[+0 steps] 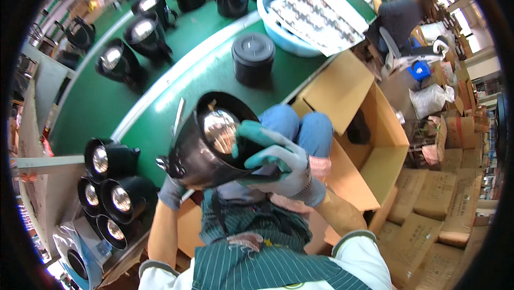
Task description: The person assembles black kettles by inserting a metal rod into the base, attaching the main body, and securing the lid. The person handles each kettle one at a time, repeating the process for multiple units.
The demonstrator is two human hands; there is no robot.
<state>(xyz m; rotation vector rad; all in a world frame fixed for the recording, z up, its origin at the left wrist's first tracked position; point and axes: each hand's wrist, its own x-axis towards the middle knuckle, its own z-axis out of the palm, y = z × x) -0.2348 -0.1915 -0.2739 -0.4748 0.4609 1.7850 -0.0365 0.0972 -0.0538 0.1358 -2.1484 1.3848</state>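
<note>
Over my lap is a black spotlight (195, 153), a cylindrical housing with a shiny reflector inside its open end, tilted up toward me. My right hand (286, 164), in a grey glove with green fingertips, grips the near right rim, its fingers reaching over the edge into the opening. My left hand (172, 191), also gloved, is under the left side of the housing and holds it from below; its fingers are hidden behind the spotlight. A metal bracket (178, 118) sticks up at the housing's left side. Past it, a black round lidded part (253, 58) stands on the green table (198, 84).
Several spotlights (120, 196) are stacked at the left, with more (143, 30) on the far green surface. A blue basin (286, 38) carries a patterned sheet (316, 14). An open carton (383, 145) stands at my right, before piled cartons (436, 199). Another person (399, 11) sits far right.
</note>
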